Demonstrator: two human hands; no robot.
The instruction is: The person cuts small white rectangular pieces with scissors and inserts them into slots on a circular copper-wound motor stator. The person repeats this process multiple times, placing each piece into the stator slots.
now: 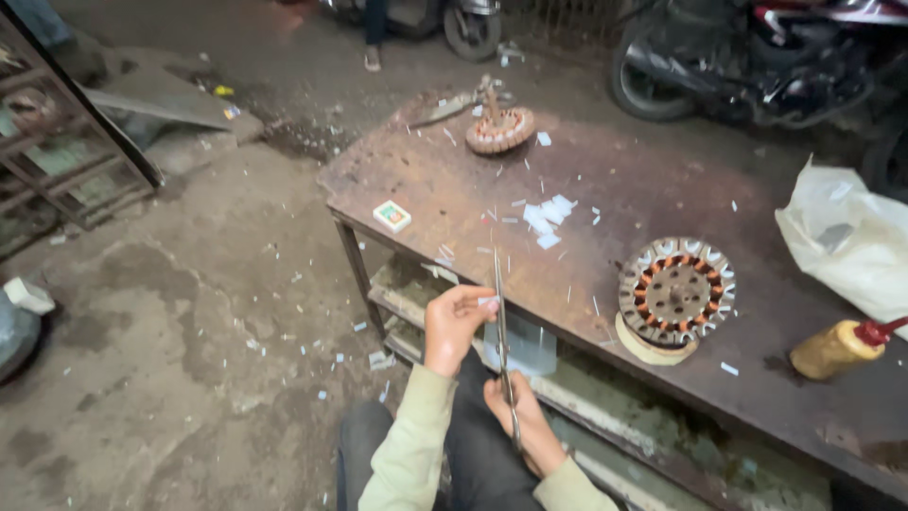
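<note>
Rust covers the metal bench (662, 189), which runs from the upper middle of the view down to the lower right, with a lower shelf (605, 416) beneath it. On its near part lies a round motor stator (675, 291) with copper windings and pale slot liners, resting on a cream ring. A second, smaller stator (499, 130) sits at the far end, and between the two lie a heap of cut white paper pieces (547, 220) and many loose slivers. A small white and green box (392, 216) lies near the left edge of the bench, a yellow squeeze bottle with a red nozzle (840, 346) lies on its side at the right, and a white plastic bag (851, 237) sits behind the bottle. Motorbikes (757, 57) stand beyond the bench, and paper scraps dot the concrete floor (189, 312). In front of the bench, over the person's lap, the left hand (454, 326) is pinched shut on a small white paper piece (488, 301) at the fingertips. The right hand (522, 421) is closed around the handles of long scissors (501, 331), whose blades point up towards the bench edge and meet the paper piece just beside the left fingertips. Both sleeves are pale green.
</note>
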